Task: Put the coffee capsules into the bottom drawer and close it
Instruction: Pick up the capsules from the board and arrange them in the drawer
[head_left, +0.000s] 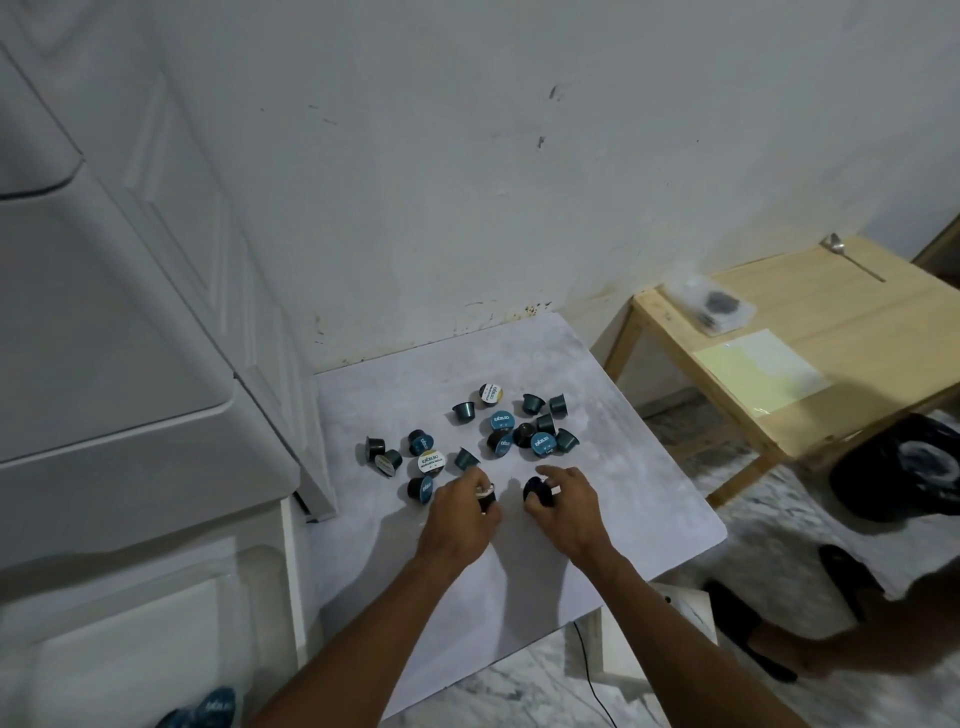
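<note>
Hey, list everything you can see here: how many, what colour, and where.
loose capsules: about sixteen, mostly teal and dark, a few white-lidded, scattered on the grey table
low capsules: at least two, blue, bottom left corner below the white unit
grey table: one, marbled grey, centre
white unit: one, white, left
wooden table: one, pale wood, right
spoon: one, metal, far end of the wooden table
plastic bag: one, clear with dark contents, on the wooden table
sheet: one, pale yellow, on the wooden table
black bag: one, floor at right
left hand: grips the left capsule, dark
right hand: grips the right capsule, dark
</note>
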